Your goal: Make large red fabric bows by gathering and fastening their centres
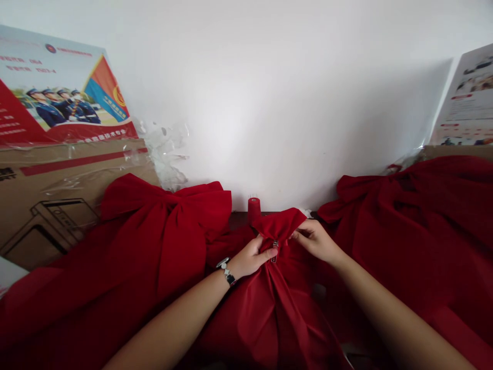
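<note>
My left hand, with a watch-like band on its wrist, is closed on the gathered middle of a red fabric bow. Its thumb presses beside a small metal clip at the gather. Long tails of the bow hang down below the clip. On the other side, my right hand pinches the bow's right end near its edge. The tips of the right fingers are partly behind the cloth, so whether they also hold a needle or thread cannot be seen.
A red thread spool with pins or needles on top stands by the white wall. Large finished-looking red bows lie at left and right. A cardboard box and a printed poster are at left; another poster leans at right.
</note>
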Action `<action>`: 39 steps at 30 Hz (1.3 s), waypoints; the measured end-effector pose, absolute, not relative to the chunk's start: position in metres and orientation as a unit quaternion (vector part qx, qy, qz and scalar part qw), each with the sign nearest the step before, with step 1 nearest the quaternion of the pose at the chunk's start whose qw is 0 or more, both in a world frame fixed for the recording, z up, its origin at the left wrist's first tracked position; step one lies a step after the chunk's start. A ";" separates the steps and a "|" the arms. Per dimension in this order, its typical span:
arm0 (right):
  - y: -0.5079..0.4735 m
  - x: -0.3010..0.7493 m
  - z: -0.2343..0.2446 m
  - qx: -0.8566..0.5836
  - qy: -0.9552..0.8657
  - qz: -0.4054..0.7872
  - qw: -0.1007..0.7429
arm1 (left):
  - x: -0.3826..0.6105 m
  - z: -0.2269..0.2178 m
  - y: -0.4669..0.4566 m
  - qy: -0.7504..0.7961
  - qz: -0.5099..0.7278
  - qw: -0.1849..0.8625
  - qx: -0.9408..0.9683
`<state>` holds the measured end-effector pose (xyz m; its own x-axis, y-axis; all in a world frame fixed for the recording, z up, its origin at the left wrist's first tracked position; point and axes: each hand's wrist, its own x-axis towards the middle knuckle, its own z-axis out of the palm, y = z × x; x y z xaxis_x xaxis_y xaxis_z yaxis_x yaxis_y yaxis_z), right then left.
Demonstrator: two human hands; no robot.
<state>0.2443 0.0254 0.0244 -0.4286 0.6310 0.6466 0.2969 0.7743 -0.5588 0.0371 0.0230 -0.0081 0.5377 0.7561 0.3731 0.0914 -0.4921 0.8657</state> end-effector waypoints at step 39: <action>0.022 0.240 0.020 -0.289 -0.817 0.203 0.456 | 0.039 -0.008 0.022 0.255 0.379 0.451 0.766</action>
<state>0.2397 0.0217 0.0205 -0.4177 0.6567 0.6279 0.2872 0.7511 -0.5945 0.0385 0.0216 -0.0085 0.5824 0.7334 0.3508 0.0489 -0.4623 0.8854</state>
